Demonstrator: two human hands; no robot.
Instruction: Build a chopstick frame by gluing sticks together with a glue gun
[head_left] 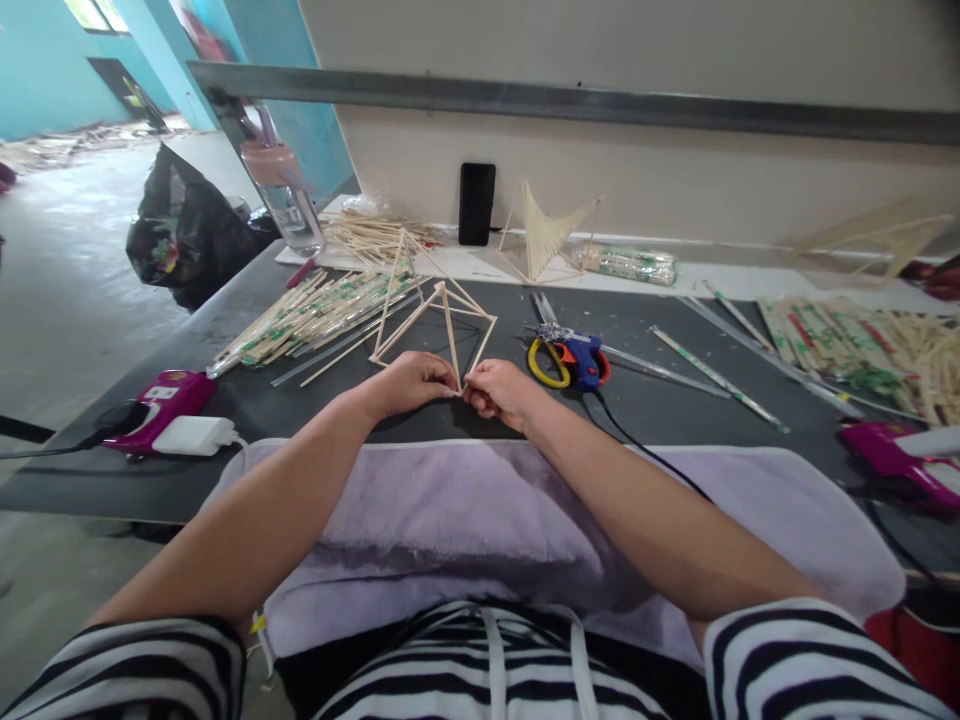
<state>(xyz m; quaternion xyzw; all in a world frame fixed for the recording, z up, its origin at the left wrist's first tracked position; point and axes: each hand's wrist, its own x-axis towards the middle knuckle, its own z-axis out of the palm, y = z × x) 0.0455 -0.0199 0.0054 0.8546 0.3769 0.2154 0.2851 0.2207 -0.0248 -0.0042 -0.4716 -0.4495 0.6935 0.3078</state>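
Note:
A frame of thin wooden sticks (451, 335) stands on the dark table, its sticks joined at the corners. At its near corner, my left hand (417, 382) pinches the frame from the left. My right hand (498, 390) closes on the same corner from the right, fingers pressed together. The two hands almost touch there. Right of my right hand lie yellow-handled scissors (549, 364) and a blue and orange glue gun (585, 362) with a black cord. Packaged chopsticks (322, 315) lie in a pile left of the frame.
A bottle (289, 200), a black phone (477, 204) and a finished stick model (546, 235) stand at the back. Purple power strips (169, 405) sit at both sides. More chopsticks (847, 345) lie at right. A lilac cloth (465, 500) covers the front edge.

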